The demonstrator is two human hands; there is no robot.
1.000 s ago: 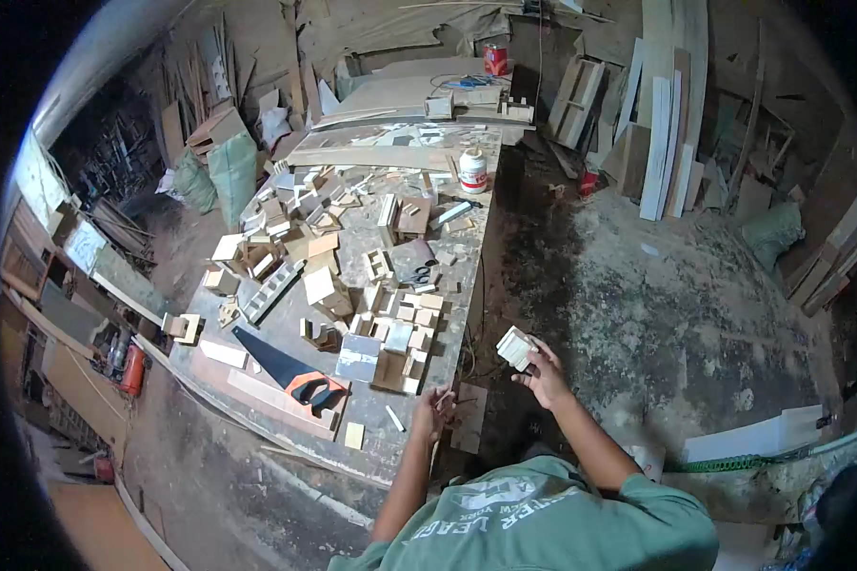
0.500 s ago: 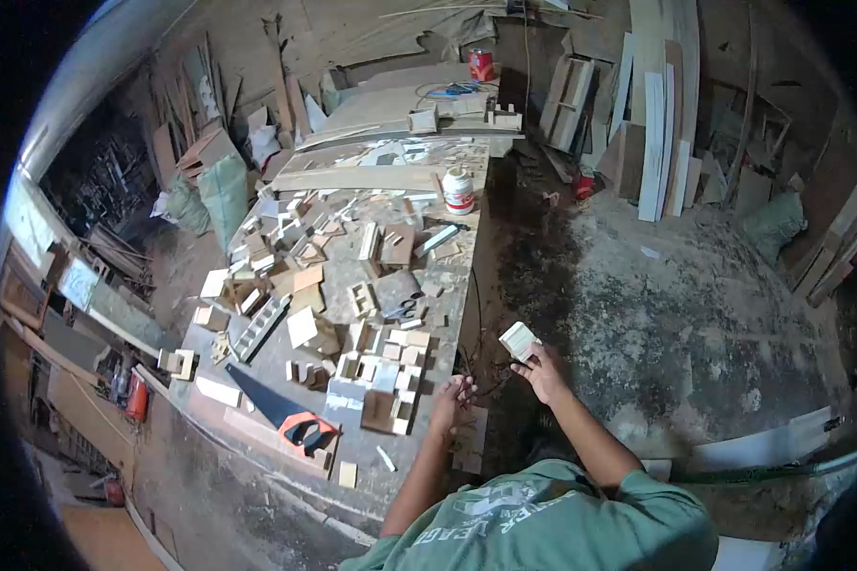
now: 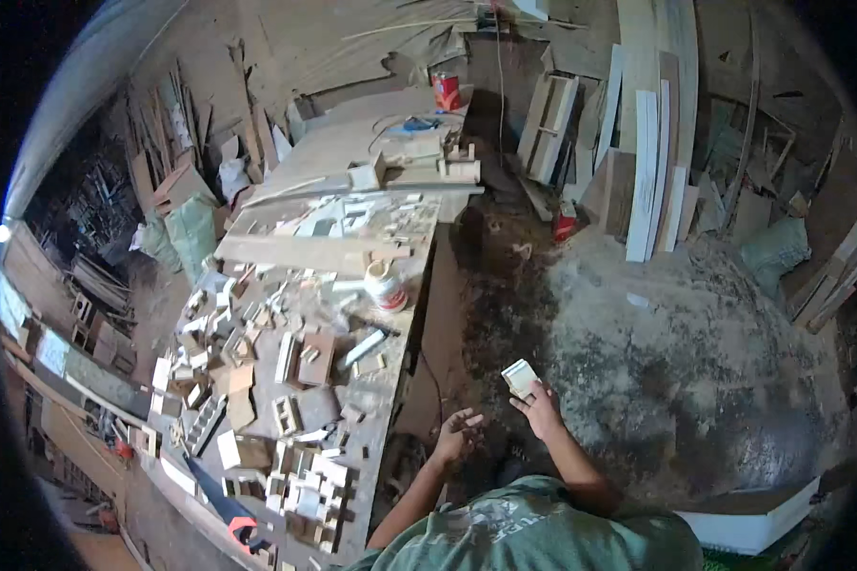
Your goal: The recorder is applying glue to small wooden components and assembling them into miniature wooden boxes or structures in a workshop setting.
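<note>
My right hand (image 3: 543, 409) grips a small, pale, flat wooden block (image 3: 518, 377) by its lower edge, held out over the floor beside the workbench. My left hand (image 3: 457, 435) is next to the bench's right edge, its fingers apart and nothing visible in it. On the workbench (image 3: 390, 371) lie many small wooden pieces, the nearest group a cluster of little blocks (image 3: 309, 495). A handsaw (image 3: 214, 490) with an orange and black handle lies at the near left of the bench.
A white jar with a red label (image 3: 385, 287) stands near the bench's right edge. Farther back is a red can (image 3: 446, 91). Long boards (image 3: 644, 171) lean on the far wall. A white panel (image 3: 752, 521) lies on the floor at the near right.
My view has shifted, so the bench sits lower and more to the left. The fingers of my left hand have spread. My right hand still holds the wooden block, now tilted differently.
</note>
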